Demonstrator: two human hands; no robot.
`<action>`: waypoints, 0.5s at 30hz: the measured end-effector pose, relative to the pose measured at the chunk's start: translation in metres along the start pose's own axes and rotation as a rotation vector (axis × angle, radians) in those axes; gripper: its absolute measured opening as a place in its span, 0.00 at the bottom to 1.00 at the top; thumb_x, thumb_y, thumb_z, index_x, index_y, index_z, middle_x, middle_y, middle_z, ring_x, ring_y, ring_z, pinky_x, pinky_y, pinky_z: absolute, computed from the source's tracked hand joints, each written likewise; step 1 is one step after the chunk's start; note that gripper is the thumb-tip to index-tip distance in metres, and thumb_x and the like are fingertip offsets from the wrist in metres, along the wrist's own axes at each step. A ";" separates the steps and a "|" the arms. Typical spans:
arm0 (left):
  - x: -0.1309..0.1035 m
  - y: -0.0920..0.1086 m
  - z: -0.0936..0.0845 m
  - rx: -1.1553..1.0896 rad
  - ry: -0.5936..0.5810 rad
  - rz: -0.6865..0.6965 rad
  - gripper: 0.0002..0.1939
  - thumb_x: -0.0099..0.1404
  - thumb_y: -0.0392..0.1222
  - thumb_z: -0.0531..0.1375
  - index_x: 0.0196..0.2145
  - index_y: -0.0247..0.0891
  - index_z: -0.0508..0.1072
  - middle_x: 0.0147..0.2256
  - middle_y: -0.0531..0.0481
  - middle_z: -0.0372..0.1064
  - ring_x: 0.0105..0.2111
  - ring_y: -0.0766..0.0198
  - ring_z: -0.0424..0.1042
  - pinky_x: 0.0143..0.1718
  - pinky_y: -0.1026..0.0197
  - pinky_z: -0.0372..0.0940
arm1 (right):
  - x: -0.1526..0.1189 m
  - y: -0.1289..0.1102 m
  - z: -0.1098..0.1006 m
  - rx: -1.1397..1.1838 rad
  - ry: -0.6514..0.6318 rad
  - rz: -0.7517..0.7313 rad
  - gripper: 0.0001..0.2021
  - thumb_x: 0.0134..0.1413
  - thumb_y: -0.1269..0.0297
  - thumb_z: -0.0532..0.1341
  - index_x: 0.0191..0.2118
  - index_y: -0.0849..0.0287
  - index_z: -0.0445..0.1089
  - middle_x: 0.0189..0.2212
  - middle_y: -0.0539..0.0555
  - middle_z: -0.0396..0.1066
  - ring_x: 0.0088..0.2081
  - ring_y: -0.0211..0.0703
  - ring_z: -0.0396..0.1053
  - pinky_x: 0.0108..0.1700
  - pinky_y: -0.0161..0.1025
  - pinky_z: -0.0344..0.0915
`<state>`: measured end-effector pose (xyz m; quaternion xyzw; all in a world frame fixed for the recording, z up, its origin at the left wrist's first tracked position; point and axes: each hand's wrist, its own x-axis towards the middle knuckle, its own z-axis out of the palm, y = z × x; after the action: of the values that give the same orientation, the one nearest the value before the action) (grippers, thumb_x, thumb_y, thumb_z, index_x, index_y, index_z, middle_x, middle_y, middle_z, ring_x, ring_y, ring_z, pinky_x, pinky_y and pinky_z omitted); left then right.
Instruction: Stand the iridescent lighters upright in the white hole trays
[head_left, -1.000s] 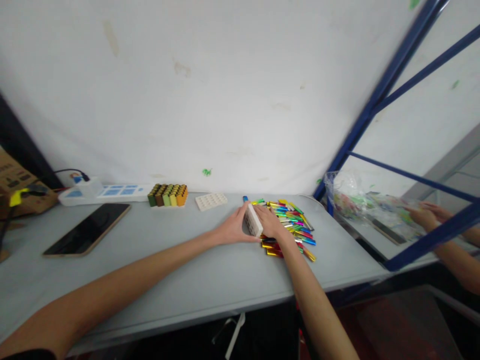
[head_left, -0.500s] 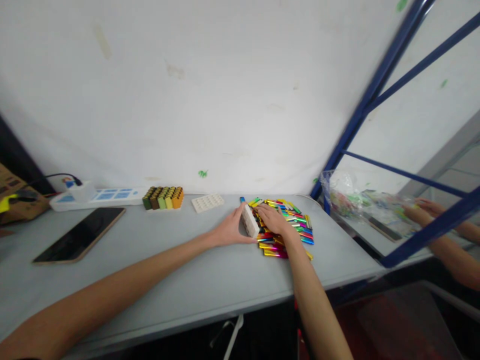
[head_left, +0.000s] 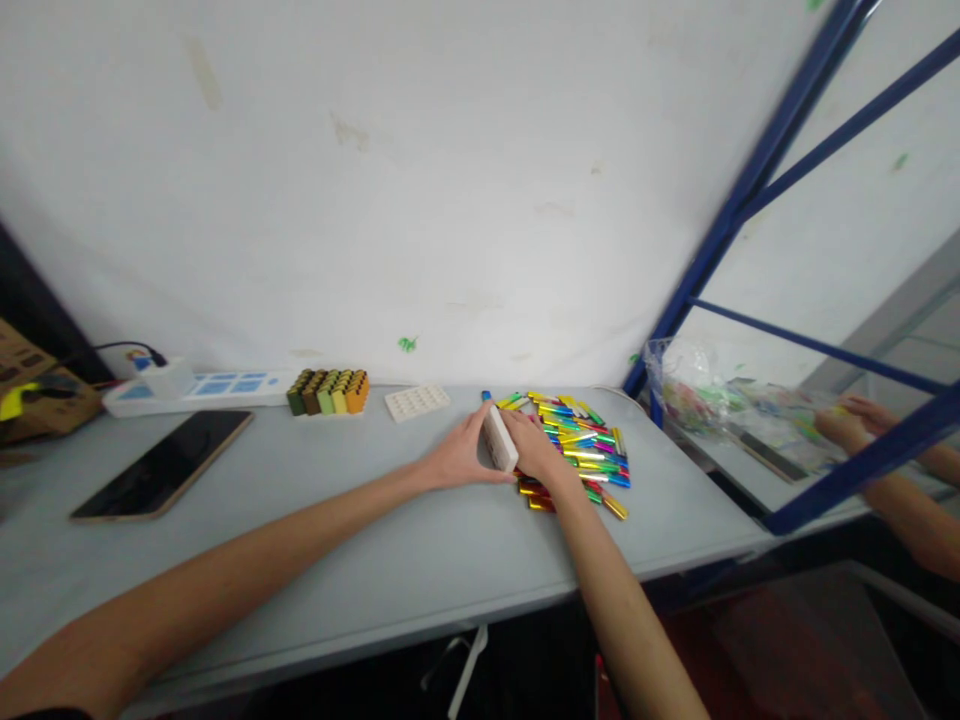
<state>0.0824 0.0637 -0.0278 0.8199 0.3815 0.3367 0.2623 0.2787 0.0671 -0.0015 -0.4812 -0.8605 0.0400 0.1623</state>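
Observation:
My left hand (head_left: 460, 458) grips a white tray (head_left: 498, 440) by its edges, thumb and fingers at opposite ends. The tray stands tilted on its side, its flat back toward the left. My right hand (head_left: 531, 446) is at the tray's far face, its fingertips hidden behind the tray. Beneath and beside that hand spreads a pile of shiny metallic tubes (head_left: 592, 455) in gold, green, blue, red and silver. Whether the right fingers hold a tube does not show.
A second white tray (head_left: 417, 402) with rows of holes lies by the wall. Left of it stands a tray filled with upright tubes (head_left: 328, 393), then a power strip (head_left: 232, 385) and a tablet (head_left: 165, 465). A blue metal frame (head_left: 705, 260) rises at right; another person's hands (head_left: 844, 425) work beyond it.
My right hand has drawn left and closer to the held tray, and its fingers have gone behind it. More of the pile is uncovered. My left hand keeps its hold.

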 end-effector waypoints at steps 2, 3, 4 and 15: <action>0.000 -0.001 -0.001 -0.016 0.011 0.021 0.68 0.47 0.61 0.75 0.73 0.38 0.43 0.70 0.31 0.51 0.68 0.38 0.56 0.69 0.40 0.54 | -0.002 -0.005 0.002 -0.058 -0.075 0.013 0.30 0.64 0.66 0.56 0.70 0.59 0.56 0.69 0.66 0.57 0.69 0.57 0.54 0.71 0.65 0.40; 0.000 -0.001 -0.001 -0.016 0.016 0.033 0.67 0.47 0.61 0.75 0.73 0.39 0.45 0.70 0.32 0.52 0.68 0.38 0.56 0.68 0.40 0.54 | -0.003 -0.006 0.001 -0.085 -0.102 0.024 0.31 0.64 0.65 0.57 0.71 0.59 0.56 0.70 0.65 0.56 0.70 0.57 0.52 0.71 0.67 0.36; 0.001 -0.001 -0.001 -0.010 0.018 0.044 0.65 0.48 0.61 0.75 0.73 0.39 0.46 0.69 0.33 0.54 0.67 0.38 0.57 0.68 0.39 0.54 | -0.003 -0.007 0.000 -0.111 -0.122 0.032 0.31 0.64 0.64 0.57 0.71 0.58 0.56 0.70 0.64 0.55 0.71 0.57 0.50 0.71 0.68 0.33; -0.003 0.001 -0.014 0.066 -0.012 0.072 0.59 0.49 0.61 0.75 0.70 0.43 0.51 0.67 0.37 0.57 0.65 0.40 0.61 0.68 0.42 0.57 | -0.004 0.003 -0.009 -0.127 -0.096 0.095 0.22 0.76 0.62 0.42 0.64 0.51 0.66 0.68 0.59 0.61 0.70 0.52 0.52 0.68 0.74 0.40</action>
<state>0.0706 0.0631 -0.0193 0.8434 0.3610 0.3281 0.2254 0.2859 0.0641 0.0057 -0.5284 -0.8442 0.0163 0.0879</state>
